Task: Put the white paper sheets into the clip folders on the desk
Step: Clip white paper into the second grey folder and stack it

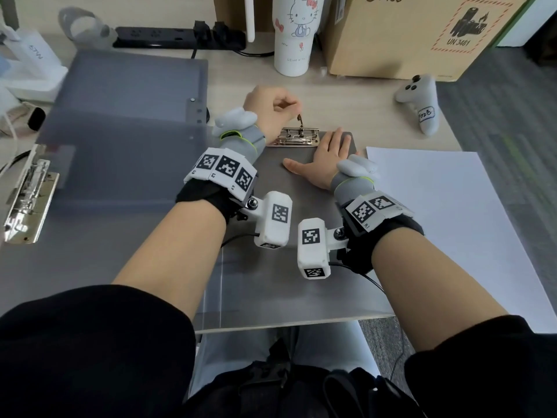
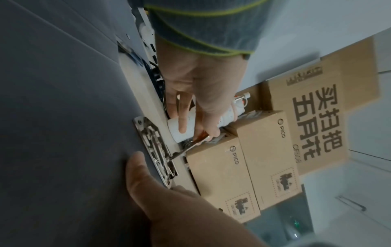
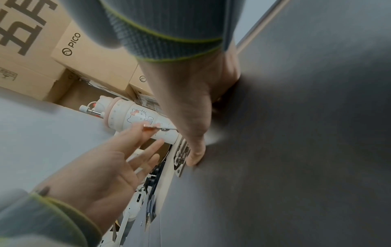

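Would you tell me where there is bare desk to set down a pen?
Bare desk lies between the tumbler, the folder's metal clip and the white controller. The left side is crowded with grey folders; white paper covers the right.

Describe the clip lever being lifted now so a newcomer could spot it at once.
Find the grey folder lying mid-desk under both hands. At its far edge sits a shiny metal clip. The lever stands upright from its centre, pinched by the left hand; the other folder's clip lies flat, untouched.
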`<state>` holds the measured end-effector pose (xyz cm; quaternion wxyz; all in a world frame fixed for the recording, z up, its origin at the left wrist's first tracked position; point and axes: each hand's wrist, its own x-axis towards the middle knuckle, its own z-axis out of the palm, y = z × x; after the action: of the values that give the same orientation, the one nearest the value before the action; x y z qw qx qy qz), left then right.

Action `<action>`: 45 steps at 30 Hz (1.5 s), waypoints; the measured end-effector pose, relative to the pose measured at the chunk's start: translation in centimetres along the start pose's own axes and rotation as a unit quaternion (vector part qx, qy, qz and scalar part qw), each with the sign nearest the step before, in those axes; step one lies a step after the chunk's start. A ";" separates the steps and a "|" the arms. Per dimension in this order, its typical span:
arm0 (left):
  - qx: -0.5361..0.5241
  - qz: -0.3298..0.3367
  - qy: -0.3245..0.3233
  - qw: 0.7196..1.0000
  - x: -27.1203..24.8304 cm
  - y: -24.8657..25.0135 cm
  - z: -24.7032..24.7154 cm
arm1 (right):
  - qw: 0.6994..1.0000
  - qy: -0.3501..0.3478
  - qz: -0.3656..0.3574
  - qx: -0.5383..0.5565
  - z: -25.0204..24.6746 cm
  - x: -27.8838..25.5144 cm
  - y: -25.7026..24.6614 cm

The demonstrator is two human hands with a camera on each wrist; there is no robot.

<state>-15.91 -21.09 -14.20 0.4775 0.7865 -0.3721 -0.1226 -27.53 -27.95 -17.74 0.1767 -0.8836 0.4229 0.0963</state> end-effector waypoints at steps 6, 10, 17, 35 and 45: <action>0.127 0.019 -0.170 0.977 -0.7 1.1 1.1 | 1.000 0.009 -0.008 -0.005 0.4 0.3 0.0; 0.269 0.012 -0.228 0.936 -1.5 1.8 2.3 | 0.999 0.044 -0.021 0.011 1.1 0.7 0.2; 0.315 -0.001 -0.254 0.915 -1.7 2.1 3.1 | 0.998 0.041 -0.039 0.020 1.0 1.0 0.8; 0.216 0.027 -0.146 0.965 -4.3 4.5 4.1 | 0.954 0.086 -0.055 0.283 -5.2 -4.8 4.6; 0.076 0.064 -0.191 0.977 -10.9 10.2 8.7 | 0.890 0.210 0.035 0.404 -6.6 -13.1 10.9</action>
<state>-32.99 -21.90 -11.82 0.3430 0.7574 -0.5141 -0.2109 -44.10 -27.49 -10.00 0.4216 -0.7204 0.4830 -0.2647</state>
